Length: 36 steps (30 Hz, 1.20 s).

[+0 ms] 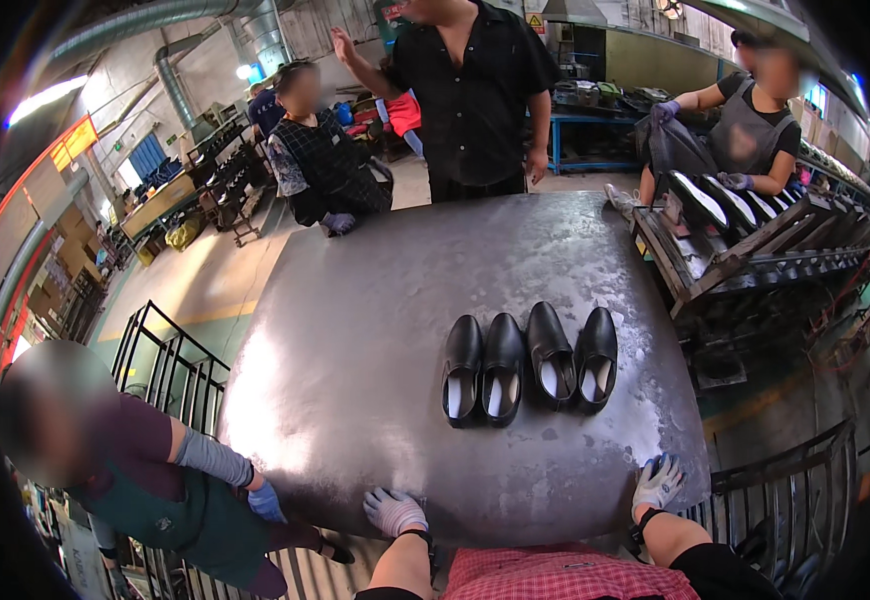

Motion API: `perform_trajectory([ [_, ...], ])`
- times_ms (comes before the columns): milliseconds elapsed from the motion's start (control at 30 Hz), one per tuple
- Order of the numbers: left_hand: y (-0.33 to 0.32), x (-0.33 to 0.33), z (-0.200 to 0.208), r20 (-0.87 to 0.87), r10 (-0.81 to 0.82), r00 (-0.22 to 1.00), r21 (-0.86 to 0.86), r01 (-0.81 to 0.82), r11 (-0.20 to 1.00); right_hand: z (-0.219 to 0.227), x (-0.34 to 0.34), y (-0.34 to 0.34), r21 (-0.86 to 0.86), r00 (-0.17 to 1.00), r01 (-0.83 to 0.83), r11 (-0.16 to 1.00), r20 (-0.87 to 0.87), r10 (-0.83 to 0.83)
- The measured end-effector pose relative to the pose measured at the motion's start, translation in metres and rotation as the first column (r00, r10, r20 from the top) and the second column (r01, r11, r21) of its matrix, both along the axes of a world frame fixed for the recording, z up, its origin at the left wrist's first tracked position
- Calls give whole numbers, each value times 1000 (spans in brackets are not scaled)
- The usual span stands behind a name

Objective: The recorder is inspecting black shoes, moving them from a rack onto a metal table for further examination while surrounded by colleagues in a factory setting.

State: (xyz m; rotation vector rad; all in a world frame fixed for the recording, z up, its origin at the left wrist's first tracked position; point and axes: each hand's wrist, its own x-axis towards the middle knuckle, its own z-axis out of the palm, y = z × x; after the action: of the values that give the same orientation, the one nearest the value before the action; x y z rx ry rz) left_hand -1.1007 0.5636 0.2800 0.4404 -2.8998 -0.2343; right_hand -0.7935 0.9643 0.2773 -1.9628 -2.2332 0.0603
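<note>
Several black slip-on shoes with pale insoles stand side by side on a dark metal table (pixel 355 290), toes pointing away from me. The leftmost shoe (pixel 463 345) and the rightmost shoe (pixel 597 335) mark the ends of the row. My left hand (pixel 395 512), in a pale work glove, lies on the table's near edge with its fingers spread. At the near right corner, my right hand (pixel 660 482), in a white and blue glove, rests on the tabletop with its fingers stretched out. Neither hand holds or touches a shoe.
A co-worker in a green apron (pixel 170 520) stands close on my left. Across the table are a person in a black shirt (pixel 470 100) and another in a checked apron (pixel 330 160). A rack of shoes (pixel 745 230) stands far right, near another worker. Railings (pixel 785 500) flank the table.
</note>
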Motion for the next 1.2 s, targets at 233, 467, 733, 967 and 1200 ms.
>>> perform_trajectory([
  [233,0,0,0,23,12,1000,28,-13,1000,-8,2,1,42,996,19,999,-83,-16],
  [467,1,0,10,34,-20,999,25,19,1000,-4,-1,1,-18,998,41,999,-44,-42],
  [733,-2,3,6,96,-98,991,-39,102,994,7,3,-1,-66,995,17,998,-100,-24],
  [967,-9,-5,-17,-89,-72,993,-128,60,990,3,-1,-6,3,991,14,1000,-130,-13],
  [1200,4,13,38,193,-66,979,-21,72,997,10,1,-6,-55,985,-20,998,-171,10],
])
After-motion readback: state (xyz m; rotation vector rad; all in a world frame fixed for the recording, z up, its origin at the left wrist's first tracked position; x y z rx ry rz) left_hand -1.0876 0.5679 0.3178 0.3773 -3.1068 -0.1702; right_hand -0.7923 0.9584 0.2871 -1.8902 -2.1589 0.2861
